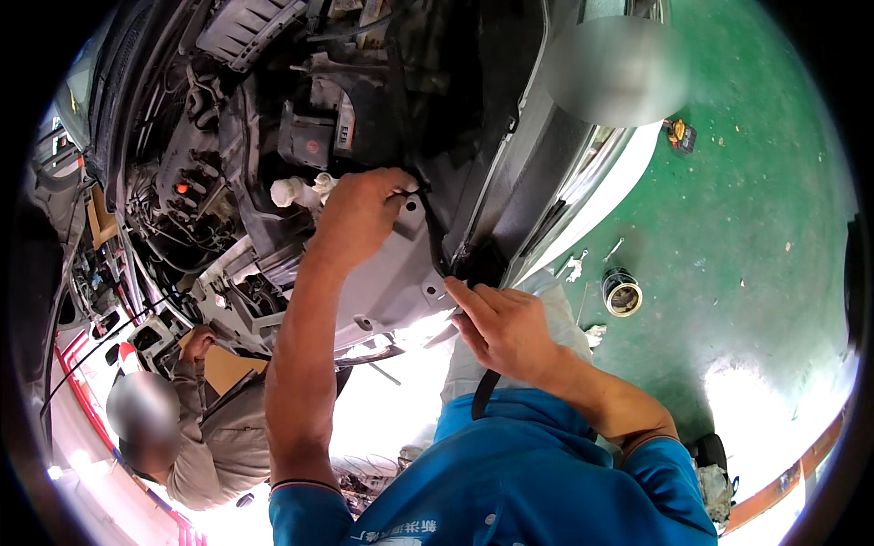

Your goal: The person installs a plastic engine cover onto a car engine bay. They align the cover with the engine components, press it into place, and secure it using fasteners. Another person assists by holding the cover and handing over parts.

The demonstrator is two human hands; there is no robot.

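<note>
Blue shirt (510, 482): nearest the camera, filling the lower middle, bare forearms reaching up from it.
Left hand (360, 214): over the far corner of the grey panel (387, 273), thumb and forefinger drawn nearly together at the black strip's (436, 238) upper end; whether they grip it cannot be told.
Right hand (510, 332): fingers loosely curled, forefinger reaching to the strip's lower end; any hold cannot be told.
Strip position: along the panel's right edge, its middle exposed between the hands.
Open room: a gap between the hands; a dark recess (482, 266) just right of the strip, beside the fender (528, 187).
White cap (286, 192): just left of the left hand.
Green floor (719, 246): beyond the fender, bearing a round can (622, 291).
</note>
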